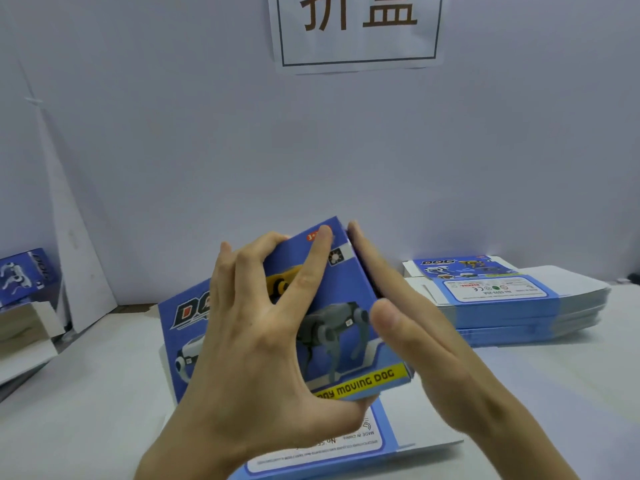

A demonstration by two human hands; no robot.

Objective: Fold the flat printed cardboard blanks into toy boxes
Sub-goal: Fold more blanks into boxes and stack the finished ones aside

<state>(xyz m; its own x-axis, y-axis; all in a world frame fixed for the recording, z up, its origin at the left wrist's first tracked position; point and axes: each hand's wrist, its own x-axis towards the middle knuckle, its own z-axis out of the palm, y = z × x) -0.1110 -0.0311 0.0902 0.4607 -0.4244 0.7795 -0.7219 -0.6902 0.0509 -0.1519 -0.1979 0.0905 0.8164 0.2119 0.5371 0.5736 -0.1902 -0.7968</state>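
A blue printed toy box, showing a grey robot dog and a yellow "MOVING DOG" strip, is held tilted above the table in the middle. My left hand grips it across the front face, fingers over the top edge and thumb under the bottom edge. My right hand lies flat with straight fingers against the box's right side panel. Under the box lies a flat blank with its white label facing up.
A stack of flat blue blanks sits on the white table at the right. Folded boxes and white card pieces stand at the left edge. A pale wall with a printed sign rises behind.
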